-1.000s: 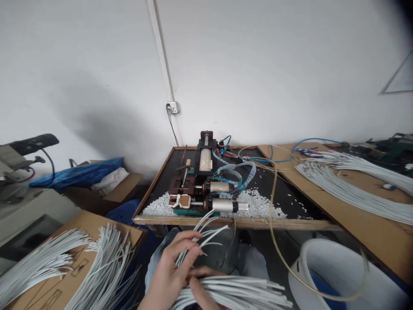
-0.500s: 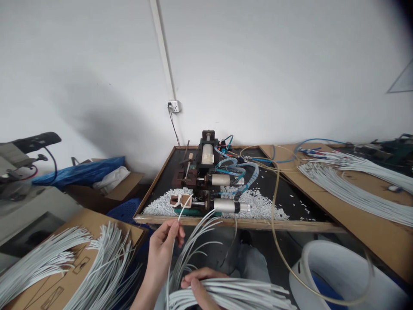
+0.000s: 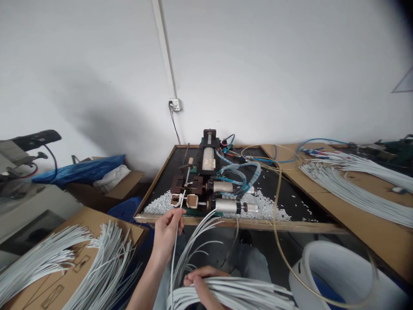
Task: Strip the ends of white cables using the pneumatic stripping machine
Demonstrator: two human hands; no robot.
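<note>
The left hand [image 3: 168, 228], nearer the bench's front edge [image 3: 254, 223], pinches one white wire [image 3: 173, 262], its long axis running forward between two padded blocks [image 3: 192, 201]; the right hand [image 3: 208, 282] grasps the bundle [image 3: 247, 290].

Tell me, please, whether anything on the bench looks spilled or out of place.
Yes: small white pieces lie loose in heaps beside the machine, with some strewn across the dark tabletop. They look untidy, perhaps uncollected scrap; nothing appears clearly damaged.
</note>
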